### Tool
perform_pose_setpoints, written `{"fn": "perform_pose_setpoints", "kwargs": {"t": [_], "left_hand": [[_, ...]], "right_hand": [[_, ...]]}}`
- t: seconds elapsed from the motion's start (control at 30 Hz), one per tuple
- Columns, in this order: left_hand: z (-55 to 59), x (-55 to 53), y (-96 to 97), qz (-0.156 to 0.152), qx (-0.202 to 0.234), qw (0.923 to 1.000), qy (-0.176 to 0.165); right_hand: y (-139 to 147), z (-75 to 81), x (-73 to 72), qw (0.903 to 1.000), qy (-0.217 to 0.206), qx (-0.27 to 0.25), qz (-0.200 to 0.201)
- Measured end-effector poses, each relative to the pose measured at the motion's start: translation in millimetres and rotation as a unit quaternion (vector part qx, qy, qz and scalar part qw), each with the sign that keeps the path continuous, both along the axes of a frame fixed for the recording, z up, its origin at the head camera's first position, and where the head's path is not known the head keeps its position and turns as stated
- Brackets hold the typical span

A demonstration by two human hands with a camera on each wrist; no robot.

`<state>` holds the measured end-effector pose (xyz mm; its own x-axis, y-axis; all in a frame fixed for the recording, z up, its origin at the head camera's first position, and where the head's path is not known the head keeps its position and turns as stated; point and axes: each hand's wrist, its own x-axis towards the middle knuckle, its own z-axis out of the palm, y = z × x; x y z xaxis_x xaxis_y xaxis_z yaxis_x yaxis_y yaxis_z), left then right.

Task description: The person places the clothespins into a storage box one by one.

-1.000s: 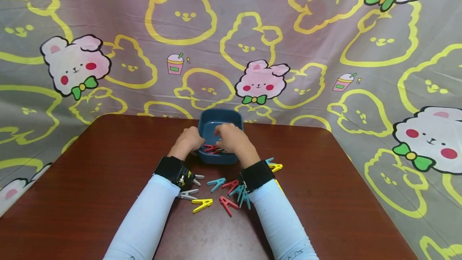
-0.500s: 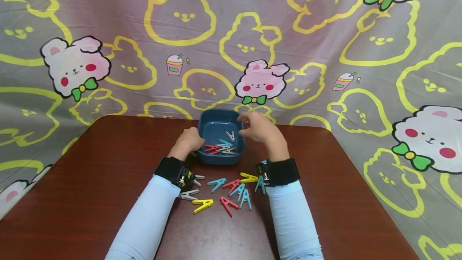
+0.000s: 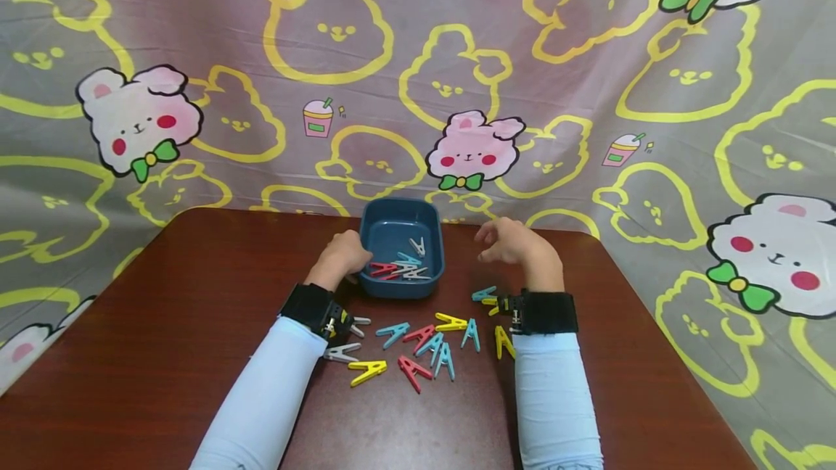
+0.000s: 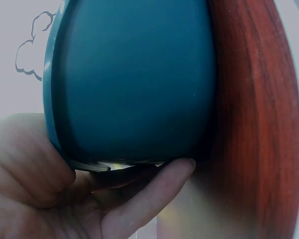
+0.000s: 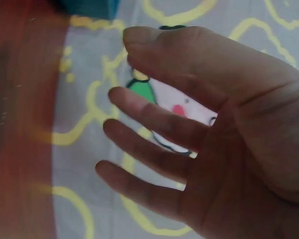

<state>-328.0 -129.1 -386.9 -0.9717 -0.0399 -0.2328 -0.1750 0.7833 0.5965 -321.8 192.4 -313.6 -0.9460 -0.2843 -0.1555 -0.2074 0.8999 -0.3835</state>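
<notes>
A dark blue plastic bin (image 3: 398,289) stands toward the back of the table, with several red, blue and white clothespins (image 3: 384,269) lying inside. My left hand (image 3: 342,256) grips the bin's left side by its rim; the left wrist view shows the fingers (image 4: 152,199) bent round the bin wall (image 4: 134,79). To the right of the bin, my right hand (image 3: 522,246) hovers above the table with its fingers spread and holding nothing. In the right wrist view that hand (image 5: 229,144) has relaxed, separated fingers. Several yellow clothespins (image 3: 368,370), with blue, red and white ones, lie in front of the bin.
The brown wooden table (image 3: 196,310) reaches back to a patterned curtain (image 3: 562,35). A blue clothespin (image 3: 484,294) and a yellow one (image 3: 503,341) lie close to the right wrist strap (image 3: 550,312). A white clothespin (image 3: 342,352) lies near the left forearm.
My right hand has moved from over the bin out to the right, uncovering clothespins in the bin, including a white one. My left hand has kept its hold on the bin.
</notes>
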Motion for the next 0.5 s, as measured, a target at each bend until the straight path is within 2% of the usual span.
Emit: {"fn": "perform_pose_setpoints", "kwargs": {"t": [0.07,0.13,0.23,0.27,0.3,0.33,0.37,0.5], "left_hand": [[-11.1,-11.6,-3.7,-0.003,0.004,1.0000,-0.004],[-29.3,-29.3,-9.0,-0.009,0.005,0.9999,-0.002],[-44.9,-45.8,-13.1,-0.015,0.006,0.9998,-0.007],[-45.1,-47.1,-13.1,-0.013,0.007,0.9998,-0.011],[-50.4,-51.9,-14.3,-0.015,0.006,0.9999,-0.006],[-45.0,-48.1,-13.9,-0.013,0.006,0.9998,-0.013],[-43.7,-47.4,-13.8,-0.014,0.006,0.9998,-0.016],[-50.6,-55.8,-16.3,-0.012,0.005,0.9997,-0.018]], "right_hand": [[1,-6.7,-3.0,0.9996,-0.029,0.006,-0.003],[1,-14.1,-5.1,0.9979,-0.064,0.008,-0.004],[-2,-24.4,-6.8,0.9932,-0.116,0.013,-0.002],[-2,-27.1,-7.3,0.9916,-0.129,0.015,-0.001],[-3,-29.8,-7.8,0.9900,-0.140,0.016,-0.002],[-3,-32.0,-8.0,0.9886,-0.150,0.018,-0.003],[-4,-34.0,-8.6,0.9877,-0.155,0.021,-0.004],[-4,-39.6,-10.3,0.9868,-0.160,0.023,-0.010]]}}
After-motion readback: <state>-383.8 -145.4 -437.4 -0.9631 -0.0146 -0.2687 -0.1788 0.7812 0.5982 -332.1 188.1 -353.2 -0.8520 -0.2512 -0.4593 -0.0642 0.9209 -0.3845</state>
